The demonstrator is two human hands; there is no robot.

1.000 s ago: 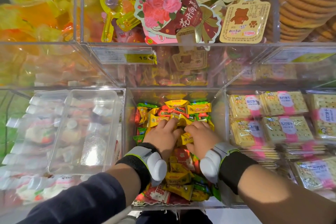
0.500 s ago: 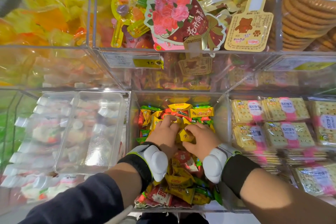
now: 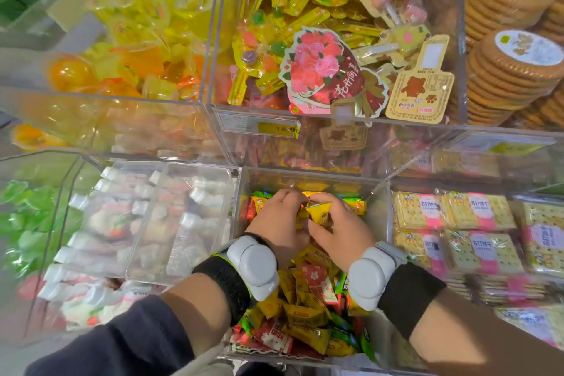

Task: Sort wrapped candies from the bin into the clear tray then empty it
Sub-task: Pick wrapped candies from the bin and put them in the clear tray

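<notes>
A clear bin (image 3: pixel 385 223) in the lower middle holds a heap of yellow, red and green wrapped candies (image 3: pixel 308 317). Both hands reach into its far end, side by side. My left hand (image 3: pixel 276 220) has its fingers curled down into the pile. My right hand (image 3: pixel 340 227) curls round a bunch of yellow candies (image 3: pixel 319 212) between the two hands. Left of the bin, a clear tray (image 3: pixel 134 265) rests on top of white-wrapped sweets and looks to have nothing inside.
Packs of square crackers (image 3: pixel 457 223) fill the bin to the right. The shelf above holds lollipops and a flower-shaped pack (image 3: pixel 320 70), stacked round biscuits (image 3: pixel 512 49) and yellow jellies (image 3: pixel 128 40). A yellow price tag (image 3: pixel 279 128) sits on the upper bin's front.
Both hands have slid further back along the candy bin and closed together on a bunch of yellow candies. The camera has tilted, showing more of the upper shelf.
</notes>
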